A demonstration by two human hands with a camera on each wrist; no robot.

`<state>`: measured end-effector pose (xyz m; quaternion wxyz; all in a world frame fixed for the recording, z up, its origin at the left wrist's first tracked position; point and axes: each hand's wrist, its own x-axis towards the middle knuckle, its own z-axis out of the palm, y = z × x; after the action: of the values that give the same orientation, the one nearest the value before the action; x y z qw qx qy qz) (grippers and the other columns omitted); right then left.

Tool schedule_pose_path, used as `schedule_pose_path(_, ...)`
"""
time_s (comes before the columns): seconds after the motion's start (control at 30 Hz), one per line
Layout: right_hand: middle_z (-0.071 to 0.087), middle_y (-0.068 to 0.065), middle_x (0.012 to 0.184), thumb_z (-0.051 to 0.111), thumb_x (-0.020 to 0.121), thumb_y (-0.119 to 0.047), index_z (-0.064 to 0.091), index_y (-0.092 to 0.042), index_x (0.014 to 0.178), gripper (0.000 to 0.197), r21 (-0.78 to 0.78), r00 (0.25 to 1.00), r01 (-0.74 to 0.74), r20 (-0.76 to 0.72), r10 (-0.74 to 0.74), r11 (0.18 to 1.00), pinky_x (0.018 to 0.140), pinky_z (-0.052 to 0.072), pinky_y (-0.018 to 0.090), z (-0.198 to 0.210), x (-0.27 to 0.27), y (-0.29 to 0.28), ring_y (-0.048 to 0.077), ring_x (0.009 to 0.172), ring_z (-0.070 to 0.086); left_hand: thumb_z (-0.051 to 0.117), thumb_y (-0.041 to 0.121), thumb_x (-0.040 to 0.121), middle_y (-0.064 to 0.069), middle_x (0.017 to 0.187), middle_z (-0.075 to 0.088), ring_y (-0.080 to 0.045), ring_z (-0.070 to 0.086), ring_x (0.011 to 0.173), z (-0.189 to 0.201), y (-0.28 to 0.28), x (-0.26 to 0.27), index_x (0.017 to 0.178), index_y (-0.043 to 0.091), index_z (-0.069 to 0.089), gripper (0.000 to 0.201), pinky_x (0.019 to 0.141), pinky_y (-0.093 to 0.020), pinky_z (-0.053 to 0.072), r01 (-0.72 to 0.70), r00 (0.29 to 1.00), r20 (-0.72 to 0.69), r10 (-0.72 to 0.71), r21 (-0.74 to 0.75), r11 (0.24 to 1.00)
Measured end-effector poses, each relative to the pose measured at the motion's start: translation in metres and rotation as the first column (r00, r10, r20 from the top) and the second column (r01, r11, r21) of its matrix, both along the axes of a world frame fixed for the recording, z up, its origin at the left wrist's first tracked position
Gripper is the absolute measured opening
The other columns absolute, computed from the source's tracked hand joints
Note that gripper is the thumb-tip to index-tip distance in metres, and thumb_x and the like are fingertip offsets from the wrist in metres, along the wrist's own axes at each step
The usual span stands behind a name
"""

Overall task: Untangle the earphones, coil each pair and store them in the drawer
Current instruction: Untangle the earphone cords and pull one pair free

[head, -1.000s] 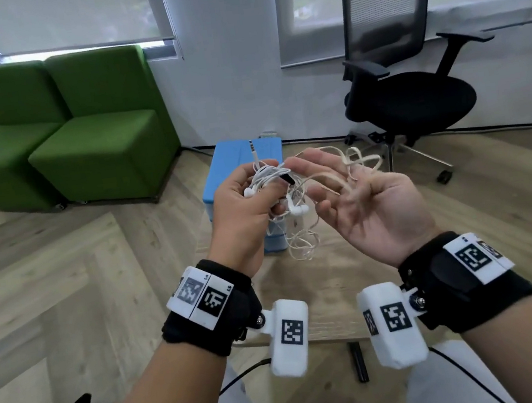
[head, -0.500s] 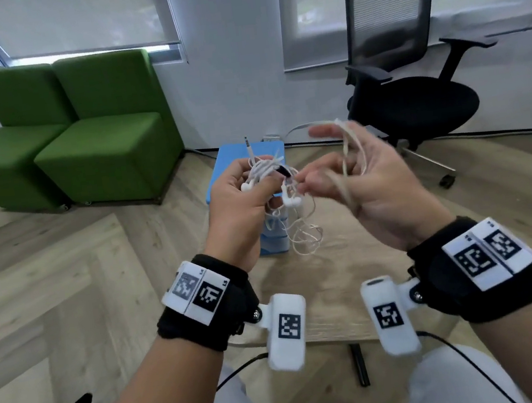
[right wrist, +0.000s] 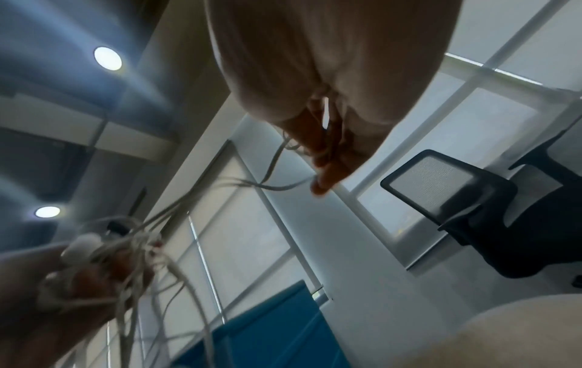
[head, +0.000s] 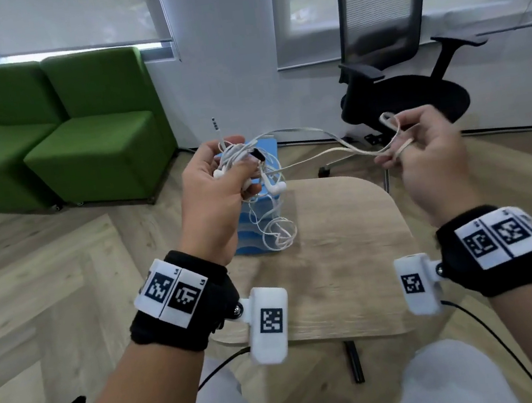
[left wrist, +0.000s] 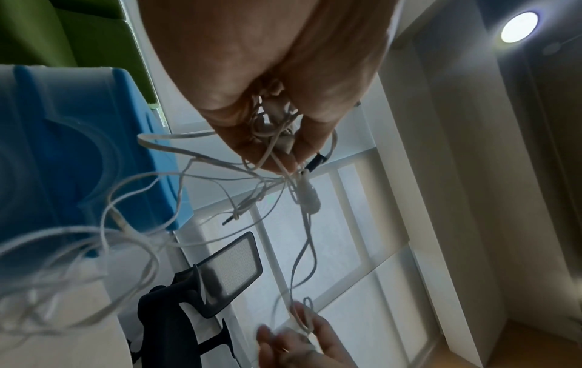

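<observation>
My left hand (head: 222, 186) grips a tangled bundle of white earphones (head: 239, 161) above the table; a jack plug (head: 215, 125) sticks up from it, an earbud (head: 278, 187) hangs below, and loose loops (head: 277, 233) dangle lower. In the left wrist view the fingers (left wrist: 277, 139) curl round the bundle (left wrist: 283, 149). My right hand (head: 420, 150) is off to the right with a flat cream cable (head: 329, 152) looped over its fingers (right wrist: 327, 169), stretched from the bundle. The blue drawer unit (head: 248, 234) stands behind the dangling loops.
A small wooden table (head: 333, 260) lies below my hands. A black office chair (head: 394, 83) stands behind on the right, and two green seats (head: 80, 141) are at the back left. Wood floor surrounds the table.
My right hand has pulled away to the right, drawing the flat cream cable out of the bundle. My left hand kept its grip and shifted slightly left.
</observation>
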<state>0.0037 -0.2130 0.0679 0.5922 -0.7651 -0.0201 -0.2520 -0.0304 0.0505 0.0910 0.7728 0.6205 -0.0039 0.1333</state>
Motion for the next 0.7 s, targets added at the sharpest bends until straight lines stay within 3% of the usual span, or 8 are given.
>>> schedule_pose_path(0.1,0.067,0.0,0.104,0.047,0.088,0.02,0.062,-0.034,0.123,0.065,-0.187,0.962,-0.22,-0.206,0.181,0.957,0.075,0.057,0.031,-0.02,0.005,0.012,0.015,0.104,0.073,0.065,-0.004,0.095,-0.004,0.09,0.068,-0.007,0.065,0.068,0.001,-0.005,0.001,0.118,0.005,0.064,0.025,0.061,-0.022,0.053,0.017,1.0,0.001,-0.017,0.033,0.999)
schedule_pose_path(0.2,0.058,0.001,0.135,0.036,0.079,0.028,0.052,-0.032,0.143,0.089,-0.21,0.883,-0.403,-0.346,0.318,0.891,0.069,0.052,0.019,-0.022,0.001,0.027,0.011,0.131,0.059,0.064,-0.005,0.095,-0.004,0.091,0.067,-0.005,0.066,0.066,0.003,-0.008,0.002,0.113,0.007,0.065,0.022,0.059,-0.02,0.053,0.019,1.0,-0.006,-0.019,0.04,0.999)
schedule_pose_path(0.3,0.053,-0.003,0.141,0.032,0.07,0.029,0.05,-0.023,0.149,0.096,-0.342,0.925,-0.369,-0.222,0.307,0.864,0.108,0.043,0.019,-0.006,-0.007,0.04,0.004,0.132,0.049,0.063,-0.005,0.095,-0.004,0.091,0.067,-0.004,0.065,0.064,0.002,-0.01,0.004,0.115,0.005,0.064,0.022,0.058,-0.02,0.053,0.004,1.0,-0.003,-0.004,0.047,0.999)
schedule_pose_path(0.4,0.051,-0.004,0.138,0.032,0.066,0.025,0.05,-0.022,0.148,0.096,-0.426,0.946,-0.319,-0.093,0.31,0.846,0.112,0.03,0.009,0.009,-0.013,0.05,0.004,0.129,0.045,0.063,-0.005,0.095,-0.003,0.09,0.067,-0.005,0.065,0.065,0.001,-0.013,0.006,0.116,0.005,0.063,0.023,0.058,-0.021,0.053,-0.003,1.0,-0.006,0.003,0.054,0.999)
schedule_pose_path(0.47,0.049,-0.004,0.139,0.034,0.067,0.024,0.049,-0.024,0.148,0.096,-0.417,0.945,-0.325,-0.107,0.31,0.849,0.109,0.026,0.004,0.017,-0.014,0.052,0.003,0.13,0.042,0.064,-0.004,0.095,-0.002,0.088,0.068,-0.006,0.065,0.067,-0.001,-0.014,0.006,0.114,0.007,0.064,0.022,0.059,-0.021,0.054,0.001,1.0,-0.008,0.0,0.063,0.998)
schedule_pose_path(0.57,0.05,-0.012,0.143,0.047,0.066,0.013,0.051,-0.03,0.143,0.089,-0.3,0.946,-0.325,-0.101,0.309,0.897,0.115,0.033,0.024,0.027,-0.02,0.049,0.002,0.136,0.04,0.064,-0.004,0.095,0.002,0.085,0.068,-0.005,0.065,0.067,-0.003,-0.012,0.007,0.113,0.007,0.065,0.022,0.059,-0.021,0.054,0.0,1.0,-0.014,0.001,0.069,0.998)
schedule_pose_path(0.63,0.062,-0.007,0.13,0.052,0.061,0.001,0.06,-0.027,0.132,0.077,-0.226,0.947,-0.313,-0.007,0.32,0.923,0.099,0.044,0.024,0.031,-0.026,0.048,0.005,0.127,0.052,0.064,-0.005,0.095,0.001,0.085,0.067,-0.004,0.064,0.064,-0.003,-0.01,0.007,0.115,0.005,0.064,0.023,0.059,-0.02,0.054,0.006,1.0,-0.02,-0.005,0.064,0.998)
schedule_pose_path(0.7,0.07,-0.001,0.101,0.055,0.067,0.0,0.07,-0.02,0.116,0.054,-0.219,0.928,-0.353,0.039,0.37,0.91,0.075,0.048,0.024,0.031,-0.031,0.053,0.013,0.098,0.064,0.064,-0.006,0.094,0.0,0.085,0.067,-0.005,0.063,0.064,-0.003,-0.009,0.007,0.116,0.002,0.063,0.023,0.059,-0.02,0.054,0.014,1.0,-0.024,-0.012,0.06,0.998)
